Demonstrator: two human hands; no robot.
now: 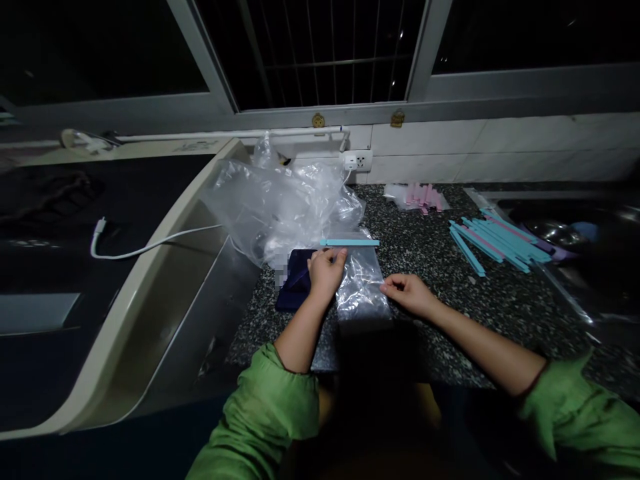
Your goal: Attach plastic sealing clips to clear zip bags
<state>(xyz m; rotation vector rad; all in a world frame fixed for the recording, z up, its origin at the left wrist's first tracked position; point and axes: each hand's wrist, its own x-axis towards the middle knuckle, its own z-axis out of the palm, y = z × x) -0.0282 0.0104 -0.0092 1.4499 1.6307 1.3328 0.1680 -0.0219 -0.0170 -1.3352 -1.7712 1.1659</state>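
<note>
A clear plastic bag (361, 283) lies on the speckled counter in front of me. Across its top edge runs a light-blue strip (353, 243), which looks like a bag sealing clip. My left hand (327, 272) is closed at the bag's upper left edge, just below the strip, fingers curled with the thumb toward the bag. With thumb and fingertips together, my right hand (409, 293) pinches the bag's right edge. Beside and partly under my left hand lies a dark blue flat item (295, 283), whose kind I cannot make out.
Crumpled clear plastic bags (295, 207) are heaped behind the left hand. Several blue and pink strips (500, 240) lie at right, by a sink (580, 303). Short pink strips (425, 197) sit farther back. A large machine (165, 220) with a white cable (150, 248) borders the left.
</note>
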